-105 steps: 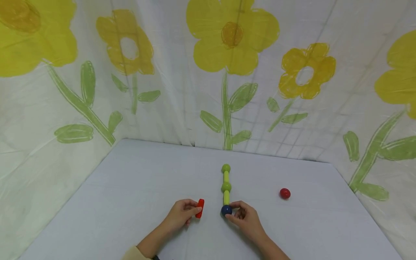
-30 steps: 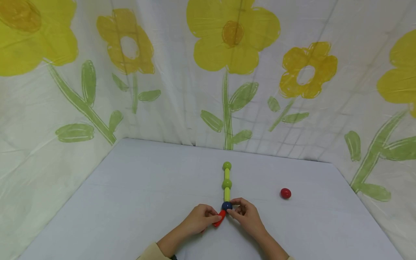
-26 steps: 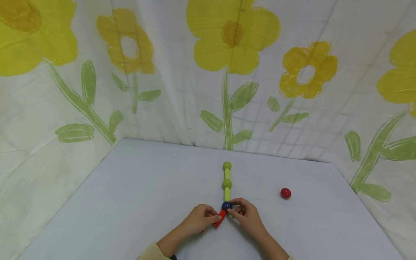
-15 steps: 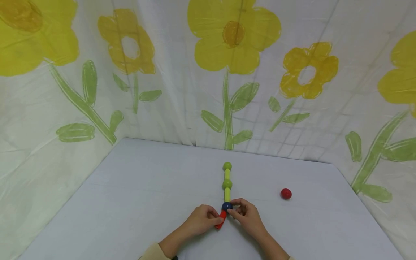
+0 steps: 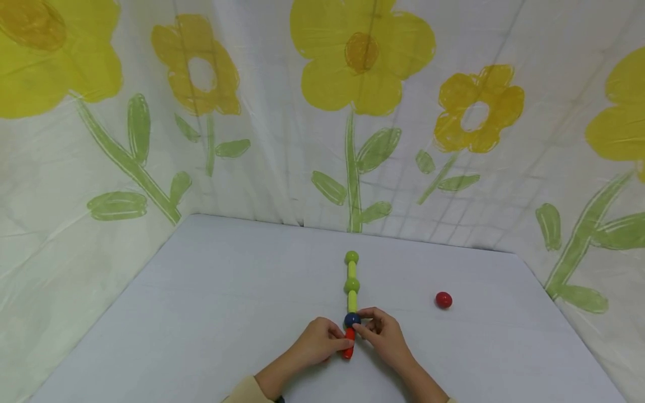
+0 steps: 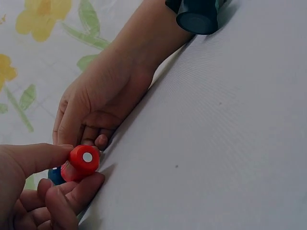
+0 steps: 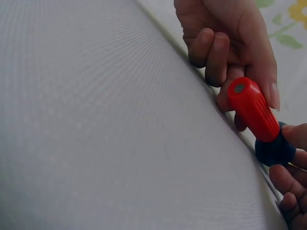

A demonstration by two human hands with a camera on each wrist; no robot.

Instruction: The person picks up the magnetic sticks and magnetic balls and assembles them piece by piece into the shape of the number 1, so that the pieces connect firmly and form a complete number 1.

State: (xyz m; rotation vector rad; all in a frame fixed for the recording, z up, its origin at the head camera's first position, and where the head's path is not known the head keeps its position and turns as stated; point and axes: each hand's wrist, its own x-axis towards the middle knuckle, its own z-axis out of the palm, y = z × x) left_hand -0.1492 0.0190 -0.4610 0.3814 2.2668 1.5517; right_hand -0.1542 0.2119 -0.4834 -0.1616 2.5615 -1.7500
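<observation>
My left hand (image 5: 318,342) pinches a red magnetic rod (image 5: 349,348) between thumb and fingers. The rod's far end touches a dark blue ball (image 5: 352,320), and its free end shows a round metal disc in both wrist views. With thumb and forefinger my right hand (image 5: 384,337) holds the blue ball. Beyond the ball a straight chain runs away from me: a yellow-green rod (image 5: 352,301), a green ball (image 5: 351,285), another yellow-green rod (image 5: 351,270) and a green end ball (image 5: 351,257). Rod and chain lie nearly in one line.
A loose red ball (image 5: 444,300) lies on the white tabletop (image 5: 211,291), right of the chain. Behind the table hangs a white curtain (image 5: 272,168) printed with yellow flowers.
My left hand has brought the red rod rightward to the blue ball, then swung its near end right until it lines up with the chain. The right hand keeps holding the ball.
</observation>
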